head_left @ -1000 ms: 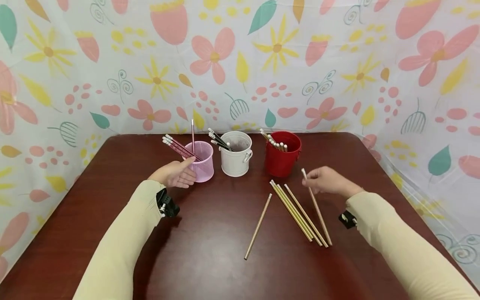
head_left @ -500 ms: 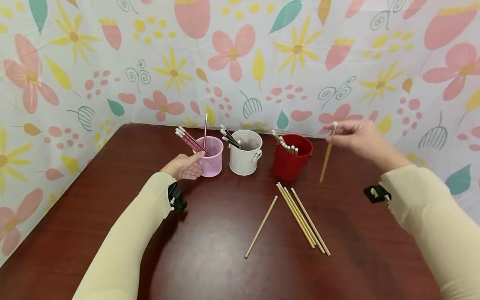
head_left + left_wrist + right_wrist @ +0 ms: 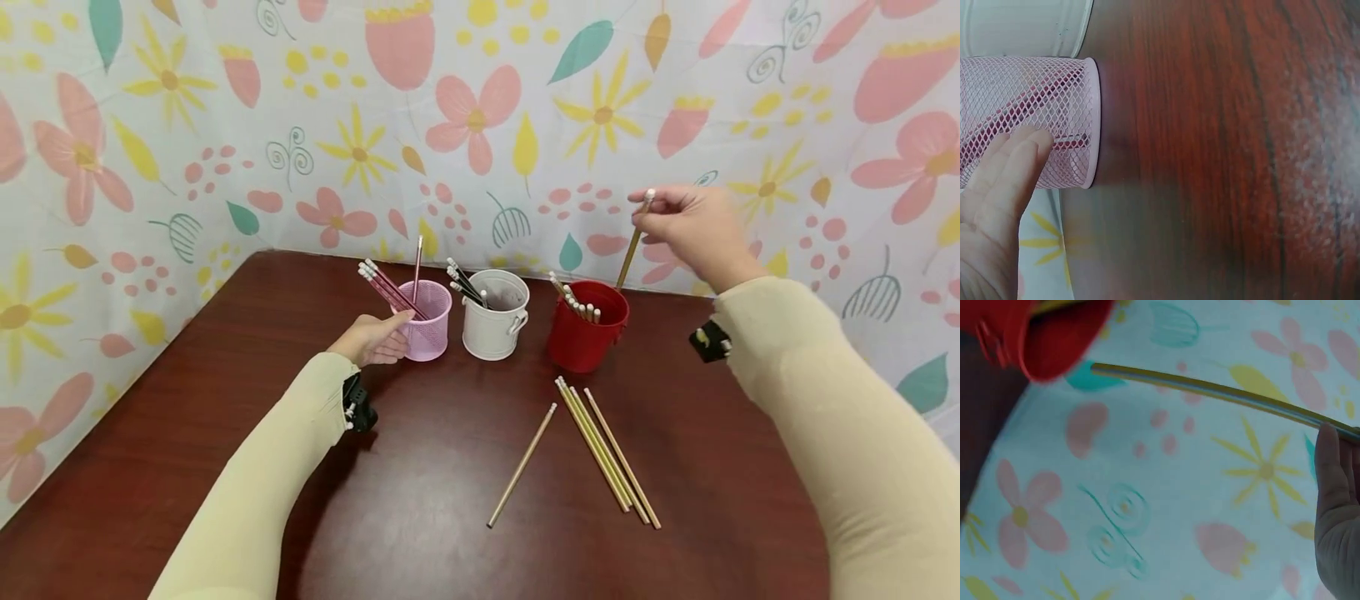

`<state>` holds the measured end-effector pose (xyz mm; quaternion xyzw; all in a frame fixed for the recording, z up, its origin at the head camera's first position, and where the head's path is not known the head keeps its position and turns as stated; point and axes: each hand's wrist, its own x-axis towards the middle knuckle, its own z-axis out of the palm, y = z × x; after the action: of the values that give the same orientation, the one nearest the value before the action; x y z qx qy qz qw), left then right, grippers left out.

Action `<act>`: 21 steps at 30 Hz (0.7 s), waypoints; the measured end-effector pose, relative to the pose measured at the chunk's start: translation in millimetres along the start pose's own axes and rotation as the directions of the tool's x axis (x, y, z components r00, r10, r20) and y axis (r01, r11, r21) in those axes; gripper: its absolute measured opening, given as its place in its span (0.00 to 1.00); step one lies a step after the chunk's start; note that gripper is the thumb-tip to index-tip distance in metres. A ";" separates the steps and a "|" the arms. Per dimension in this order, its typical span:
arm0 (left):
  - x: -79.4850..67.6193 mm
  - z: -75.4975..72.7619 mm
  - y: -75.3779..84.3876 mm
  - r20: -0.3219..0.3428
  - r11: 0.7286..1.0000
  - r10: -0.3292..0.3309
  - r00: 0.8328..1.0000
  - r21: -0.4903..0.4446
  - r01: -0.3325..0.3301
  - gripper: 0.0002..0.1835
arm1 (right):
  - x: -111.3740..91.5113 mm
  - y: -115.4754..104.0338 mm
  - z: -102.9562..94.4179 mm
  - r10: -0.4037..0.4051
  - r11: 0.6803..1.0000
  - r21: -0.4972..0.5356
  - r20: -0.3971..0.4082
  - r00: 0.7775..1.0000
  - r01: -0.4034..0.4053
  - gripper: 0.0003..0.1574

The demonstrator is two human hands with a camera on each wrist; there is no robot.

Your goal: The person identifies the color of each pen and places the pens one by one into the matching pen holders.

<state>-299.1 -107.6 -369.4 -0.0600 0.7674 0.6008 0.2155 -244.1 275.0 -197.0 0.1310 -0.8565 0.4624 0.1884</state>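
Note:
My right hand (image 3: 701, 233) pinches a gold pencil (image 3: 630, 260) near its white eraser, above and right of the red bucket (image 3: 579, 346). In the right wrist view the pencil (image 3: 1191, 386) slants toward the bucket, its lower end outside the bucket's mouth. My left hand (image 3: 371, 340) rests against the left side of the pink mesh pencil cup (image 3: 431, 337), thumb by the rim. The left wrist view shows straight fingers touching the mesh. Several pink pencils (image 3: 386, 283) lean in that cup. Gold pencils with white erasers (image 3: 577, 304) stand in the red bucket.
Between cup and bucket stands a white bucket (image 3: 491, 329) with several black pencils (image 3: 467, 287). In front, a few gold pencils (image 3: 600, 450) lie close together on the brown table (image 3: 420, 500), and one gold pencil (image 3: 522, 467) lies apart. A flowered cloth (image 3: 300, 108) hangs behind.
My right hand has lifted a gold pencil off the table and carried it up toward the red bucket. My left hand has stayed at the pink cup. The head view has shifted slightly.

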 end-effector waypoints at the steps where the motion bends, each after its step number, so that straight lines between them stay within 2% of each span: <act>1: 0.4 0.7 0.0 -0.001 1.000 0.002 1.000 0.001 -0.002 0.38 | -0.3 6.5 5.8 0.005 1.000 -0.003 -0.010 1.000 -0.005 0.11; 6: 1.6 3.0 -0.2 -0.010 1.000 0.000 1.000 -0.017 0.000 0.37 | -5.3 40.4 30.1 0.032 0.998 -0.054 -0.019 0.999 -0.033 0.06; 10: 1.2 3.7 1.2 -0.022 1.000 0.011 1.000 -0.023 -0.011 0.37 | -11.5 61.1 45.1 0.043 0.996 -0.075 0.015 0.999 -0.042 0.11; 16: 0.6 3.2 2.5 -0.044 1.000 0.021 0.999 -0.022 -0.022 0.36 | -19.9 80.9 64.9 0.105 0.991 -0.095 0.096 0.990 -0.096 0.14; 21: -0.8 2.6 0.5 -0.046 0.999 0.005 0.999 -0.039 -0.007 0.36 | -23.6 91.2 74.0 0.122 0.988 -0.104 0.108 0.987 -0.110 0.13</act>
<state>-297.9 -105.2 -369.1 -0.0756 0.7604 0.6149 0.1950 -274.2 263.0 -312.3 0.0978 -0.8936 0.4219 0.1179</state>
